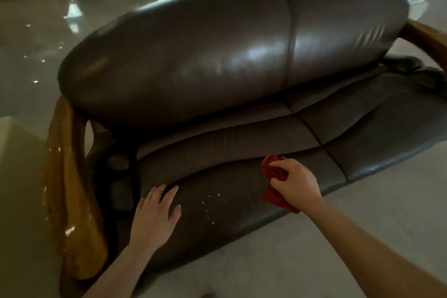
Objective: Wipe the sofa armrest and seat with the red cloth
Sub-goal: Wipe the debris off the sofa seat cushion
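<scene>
Your right hand (294, 185) grips the bunched red cloth (274, 182) over the dark brown leather sofa seat (217, 201). Your left hand (154, 218) lies flat, fingers spread, on the seat near the glossy wooden armrest (65, 189). Pale crumbs (212, 203) dot the leather between your hands.
</scene>
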